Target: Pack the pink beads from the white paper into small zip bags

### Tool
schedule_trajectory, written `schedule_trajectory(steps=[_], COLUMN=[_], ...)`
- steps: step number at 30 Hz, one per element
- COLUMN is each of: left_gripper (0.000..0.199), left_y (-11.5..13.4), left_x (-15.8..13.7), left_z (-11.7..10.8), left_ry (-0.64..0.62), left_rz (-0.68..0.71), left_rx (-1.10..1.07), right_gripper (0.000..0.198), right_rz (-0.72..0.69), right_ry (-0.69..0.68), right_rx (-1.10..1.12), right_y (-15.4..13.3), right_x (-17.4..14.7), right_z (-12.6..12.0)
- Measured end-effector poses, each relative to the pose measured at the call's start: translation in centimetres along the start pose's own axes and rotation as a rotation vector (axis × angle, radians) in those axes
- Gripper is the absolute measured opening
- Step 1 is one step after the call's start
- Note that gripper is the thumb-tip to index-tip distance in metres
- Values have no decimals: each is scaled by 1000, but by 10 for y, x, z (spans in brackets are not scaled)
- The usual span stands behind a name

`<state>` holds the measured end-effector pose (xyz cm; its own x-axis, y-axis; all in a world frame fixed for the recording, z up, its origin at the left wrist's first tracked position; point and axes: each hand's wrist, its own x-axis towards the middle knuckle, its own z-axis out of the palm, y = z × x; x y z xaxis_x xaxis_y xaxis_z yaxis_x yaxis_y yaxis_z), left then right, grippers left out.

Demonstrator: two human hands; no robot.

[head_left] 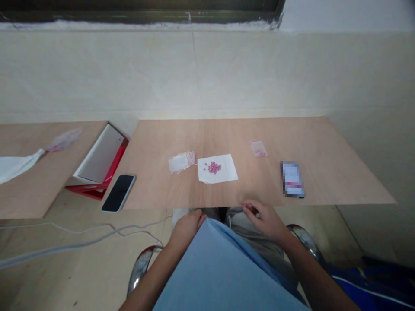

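Observation:
My left hand point(189, 223) is closed below the table's front edge, its fingers pressed at the raised hem of the blue shirt point(207, 263). My right hand point(264, 219) rests at the table's front edge with loosely bent fingers, thumb and index finger apart; I see nothing held in it. Beyond the hands, a small pile of pink beads point(214, 167) lies on a white sheet of paper point(228, 168). Left of the paper is a stack of small clear zip bags point(181, 162). A small bag with pink beads inside point(258, 149) lies farther back on the right.
A dark-screened phone point(118, 193) lies at the wooden table's point(162, 190) left front corner. Another phone-like object, its face blurred point(292, 179), lies right. A red and white binder point(102, 157) stands in the gap beside a second table point(29, 203). White cables point(97, 236) cross the floor.

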<state>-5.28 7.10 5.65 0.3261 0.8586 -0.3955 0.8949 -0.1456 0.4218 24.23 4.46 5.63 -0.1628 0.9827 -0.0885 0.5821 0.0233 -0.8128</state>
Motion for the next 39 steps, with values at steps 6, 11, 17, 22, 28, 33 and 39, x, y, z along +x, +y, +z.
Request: schedule_trajectory(steps=[6, 11, 17, 22, 28, 33, 39], left_gripper=[27, 28, 19, 52, 73, 59, 75], left_y=[-1, 13, -10, -56, -92, -97, -92], left_x=[-12, -1, 66, 123, 156, 161, 155], left_z=[3, -23, -69, -102, -102, -95, -96], left_ry=[49, 299, 634, 693, 560, 543, 538], left_rz=[67, 95, 142, 116, 120, 120, 122], left_rx=[-147, -271, -79, 66, 146, 122, 174], right_gripper=[31, 32, 20, 8, 8, 15, 23], right_rz=[-48, -30, -157, -72, 22, 66, 66], right_ry=[-40, -97, -433, -563, -628, -495, -323], right_rx=[-23, 68, 187, 159, 245, 325, 318], right_y=[-4, -40, -91, -74, -60, -55, -44], right_x=[-6, -15, -37, -40, -25, -8, 32], right_z=[3, 11, 39, 48, 35, 29, 10])
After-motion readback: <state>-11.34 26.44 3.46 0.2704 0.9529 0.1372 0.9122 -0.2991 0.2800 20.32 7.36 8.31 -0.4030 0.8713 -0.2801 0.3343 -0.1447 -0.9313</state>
